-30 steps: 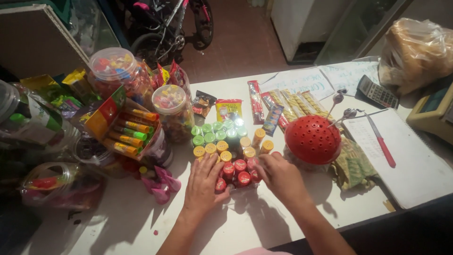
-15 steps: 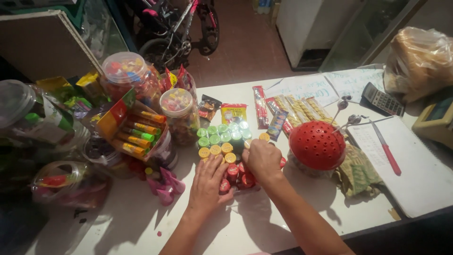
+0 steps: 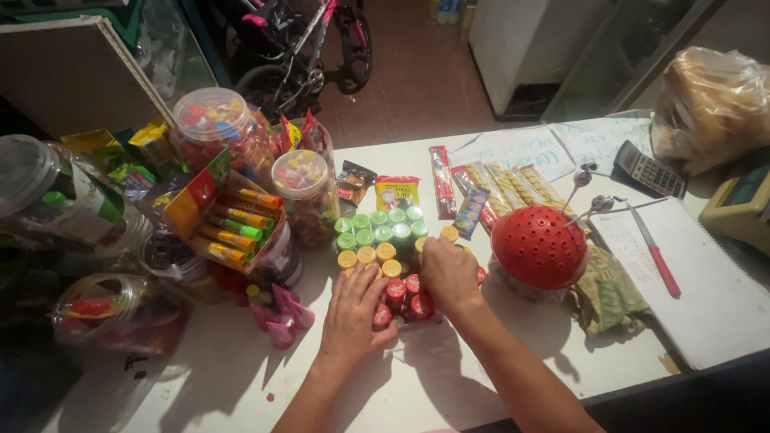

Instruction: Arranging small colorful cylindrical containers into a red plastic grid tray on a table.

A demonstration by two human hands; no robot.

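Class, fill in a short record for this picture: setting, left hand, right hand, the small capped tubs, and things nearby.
Setting: white table crowded with sweets
Left hand: flat, palm down, at the red-capped tubs
Right hand: resting on the tubs, fingers curled
Tubs: grouped by cap colour; green farthest, yellow in the middle, red nearest
Nearby: red perforated dome, candy jar, notebook with red pen, calculator

Centre frame: left hand (image 3: pixel 353 314) flat on bench (image 3: pixel 449 385), touching red-capped containers (image 3: pixel 405 297). Right hand (image 3: pixel 449 274) cupped over them. Yellow caps (image 3: pixel 367 256), green caps (image 3: pixel 377 226) just above. Red perforated dome (image 3: pixel 539 247) right.
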